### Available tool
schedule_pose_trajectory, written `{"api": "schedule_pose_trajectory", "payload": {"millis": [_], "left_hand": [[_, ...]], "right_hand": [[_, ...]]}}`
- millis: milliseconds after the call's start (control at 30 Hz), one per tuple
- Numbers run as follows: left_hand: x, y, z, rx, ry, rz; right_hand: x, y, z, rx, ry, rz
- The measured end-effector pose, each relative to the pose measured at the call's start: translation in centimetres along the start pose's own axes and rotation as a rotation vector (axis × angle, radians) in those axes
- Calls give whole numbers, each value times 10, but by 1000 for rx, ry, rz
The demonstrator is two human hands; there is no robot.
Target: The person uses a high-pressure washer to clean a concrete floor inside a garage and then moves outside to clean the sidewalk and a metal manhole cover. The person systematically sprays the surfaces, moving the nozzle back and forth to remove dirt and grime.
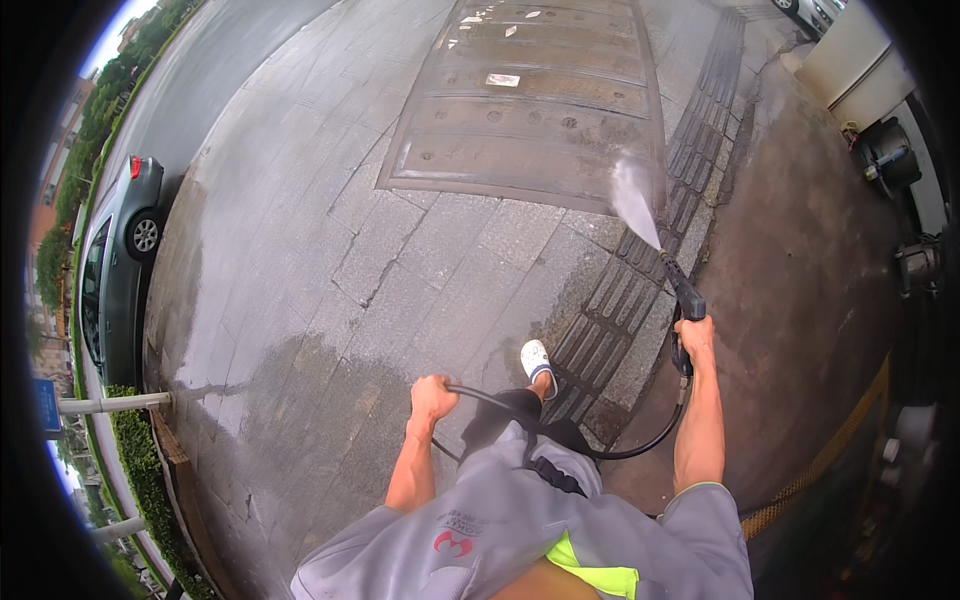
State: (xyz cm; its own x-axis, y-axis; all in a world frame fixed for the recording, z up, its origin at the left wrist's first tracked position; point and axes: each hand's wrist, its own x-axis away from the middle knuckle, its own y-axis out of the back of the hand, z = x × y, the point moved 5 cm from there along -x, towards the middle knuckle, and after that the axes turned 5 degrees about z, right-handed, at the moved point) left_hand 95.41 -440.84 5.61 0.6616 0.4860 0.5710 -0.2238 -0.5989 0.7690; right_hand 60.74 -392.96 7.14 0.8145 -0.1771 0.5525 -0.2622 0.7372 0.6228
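Note:
My right hand (696,334) is closed around the grip of a black pressure washer gun (684,290), held out ahead of me to the right. A white fan of water (633,200) sprays from its nozzle toward the near right corner of a large brown metal cover (530,110) set in the pavement. From the bottom of the gun a black hose (655,440) loops across the front of my body. My left hand (433,397) is wrapped round that hose at the left, where it bends over and drops behind my wrist.
Grey paving slabs (300,220), partly wet, spread to the left. Ribbed tactile paving (610,310) runs along the right of the cover. A dark green car (125,260) stands at the far left, near a hedge (150,480). Dark equipment (888,158) lines the right edge.

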Motion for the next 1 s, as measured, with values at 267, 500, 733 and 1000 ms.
{"api": "schedule_pose_trajectory", "payload": {"millis": [267, 500, 733, 1000], "left_hand": [[-65, 97, -71, -23, -13, -113], [-92, 115, -155, 68, -56, -163], [-113, 108, -232, 106, 25, -197], [-139, 119, -371, 114, 73, -242]], "right_hand": [[-70, -55, 87, -137, 94, 202], [-144, 47, 163, -257, 181, 121], [-274, 179, 216, -348, 106, -78], [-425, 185, 322, -272, 273, 87]]}}
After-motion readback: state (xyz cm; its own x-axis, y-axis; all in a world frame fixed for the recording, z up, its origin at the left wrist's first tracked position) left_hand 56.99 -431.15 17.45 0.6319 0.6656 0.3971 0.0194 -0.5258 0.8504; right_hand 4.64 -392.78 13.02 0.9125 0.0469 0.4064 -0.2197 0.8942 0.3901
